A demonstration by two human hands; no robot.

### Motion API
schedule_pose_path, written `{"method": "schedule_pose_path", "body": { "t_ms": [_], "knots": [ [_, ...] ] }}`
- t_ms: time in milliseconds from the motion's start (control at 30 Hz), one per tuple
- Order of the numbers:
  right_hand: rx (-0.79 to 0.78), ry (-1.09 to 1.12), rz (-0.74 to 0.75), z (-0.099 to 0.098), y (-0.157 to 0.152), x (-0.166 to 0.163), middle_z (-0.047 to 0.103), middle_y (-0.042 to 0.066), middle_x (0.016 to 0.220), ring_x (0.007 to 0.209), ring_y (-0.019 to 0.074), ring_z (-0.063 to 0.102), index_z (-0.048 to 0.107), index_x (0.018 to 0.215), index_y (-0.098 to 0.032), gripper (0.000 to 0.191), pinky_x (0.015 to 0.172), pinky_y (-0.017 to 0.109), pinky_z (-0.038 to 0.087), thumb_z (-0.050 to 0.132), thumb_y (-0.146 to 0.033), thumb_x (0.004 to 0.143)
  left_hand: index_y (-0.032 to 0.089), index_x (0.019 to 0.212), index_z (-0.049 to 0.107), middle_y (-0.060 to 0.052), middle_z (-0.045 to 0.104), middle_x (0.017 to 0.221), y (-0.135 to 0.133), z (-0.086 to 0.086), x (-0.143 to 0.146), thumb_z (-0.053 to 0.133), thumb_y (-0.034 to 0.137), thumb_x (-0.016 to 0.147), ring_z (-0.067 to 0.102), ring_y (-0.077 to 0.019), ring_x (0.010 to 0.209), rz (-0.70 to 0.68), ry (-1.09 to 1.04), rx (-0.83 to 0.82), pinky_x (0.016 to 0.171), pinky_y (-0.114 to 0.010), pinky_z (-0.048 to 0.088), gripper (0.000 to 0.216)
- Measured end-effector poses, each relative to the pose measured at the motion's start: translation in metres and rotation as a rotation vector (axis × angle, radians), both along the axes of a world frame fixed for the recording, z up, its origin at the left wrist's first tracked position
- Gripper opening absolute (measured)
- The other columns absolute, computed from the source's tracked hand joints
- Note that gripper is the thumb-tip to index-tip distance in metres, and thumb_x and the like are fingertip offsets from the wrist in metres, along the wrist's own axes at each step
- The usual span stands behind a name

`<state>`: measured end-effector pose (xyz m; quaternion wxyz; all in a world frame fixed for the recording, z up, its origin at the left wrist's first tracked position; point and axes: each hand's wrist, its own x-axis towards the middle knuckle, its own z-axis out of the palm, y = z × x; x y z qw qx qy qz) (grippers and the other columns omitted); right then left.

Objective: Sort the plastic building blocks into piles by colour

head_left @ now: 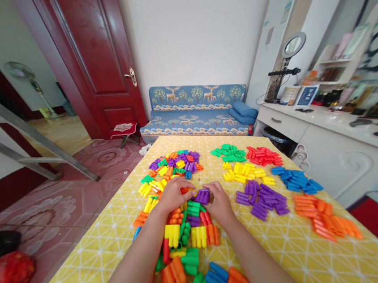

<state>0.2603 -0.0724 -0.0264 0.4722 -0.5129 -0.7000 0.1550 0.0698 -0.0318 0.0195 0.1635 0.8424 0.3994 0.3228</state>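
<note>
A purple plastic building block [202, 196], made of joined tubes, is held between my two hands over the middle of the table. My left hand [177, 196] is closed, its fingertips at the block's left side. On the right side, the curled fingers and thumb of my right hand [219, 202] grip the block. Below and around my hands lies a mixed pile of tube blocks, among them a green block [193, 207], a yellow block [199, 237] and an orange block [173, 273]. Bits of orange show behind my left fingers.
On the right lie single-colour piles: green [232, 153], red [264, 155], yellow [246, 171], purple [264, 199], blue [296, 179] and orange [325, 217]. Another mixed pile [174, 163] sits farther back. A patterned sofa [193, 114] stands beyond the yellow-covered table [97, 263].
</note>
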Motion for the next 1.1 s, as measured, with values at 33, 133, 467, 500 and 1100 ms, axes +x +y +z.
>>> {"method": "schedule_pose_path", "body": {
  "t_ms": [33,133,467,500,1100],
  "knots": [
    [0.007,0.026,0.008,0.0,0.0,0.0,0.055,0.005,0.101,0.093,0.0193,0.057,0.063,0.108,-0.022,0.038,0.08,0.031,0.049,0.066,-0.015,0.071,0.025,0.09,0.076,-0.005,0.074,0.092,0.0,0.0,0.0,0.064,0.04,0.081,0.063,-0.0207,0.096,-0.006,0.003,0.009,0.094,-0.035,0.045,0.021],
    [-0.01,0.062,0.016,-0.001,0.002,0.0,0.056,0.004,0.098,0.087,0.0185,0.058,0.064,0.105,-0.021,0.038,0.077,0.031,0.049,0.066,-0.012,0.069,0.025,0.091,0.076,-0.004,0.075,0.093,-0.001,0.001,0.0,0.064,0.04,0.081,0.063,-0.0207,0.097,-0.023,0.009,0.025,0.093,-0.035,0.045,0.021],
    [-0.068,0.151,0.033,0.001,-0.004,0.0,0.056,0.002,0.085,0.071,0.0158,0.055,0.068,0.087,-0.024,0.024,0.062,0.028,0.046,0.068,-0.011,0.067,0.03,0.1,0.075,-0.004,0.074,0.103,-0.002,0.001,-0.002,0.063,0.046,0.082,0.059,-0.0233,0.109,-0.048,0.025,-0.011,0.1,-0.039,0.042,0.027],
    [-0.083,0.155,0.033,0.0,-0.004,0.0,0.056,0.002,0.084,0.07,0.0158,0.055,0.069,0.085,-0.024,0.022,0.061,0.028,0.046,0.069,-0.012,0.067,0.032,0.102,0.074,-0.003,0.073,0.105,-0.003,0.002,-0.002,0.062,0.048,0.082,0.057,-0.0238,0.114,-0.066,0.04,-0.016,0.102,-0.04,0.04,0.028],
    [-0.244,0.337,0.084,-0.001,-0.008,-0.004,0.064,0.0,0.078,0.063,0.015,0.058,0.064,0.103,-0.021,0.027,0.058,0.026,0.045,0.065,-0.03,0.078,0.026,0.092,0.076,-0.002,0.073,0.104,-0.006,0.005,-0.002,0.07,0.031,0.077,0.049,-0.0248,0.125,-0.137,-0.046,-0.174,0.107,-0.039,0.034,0.017]
  ]
}}
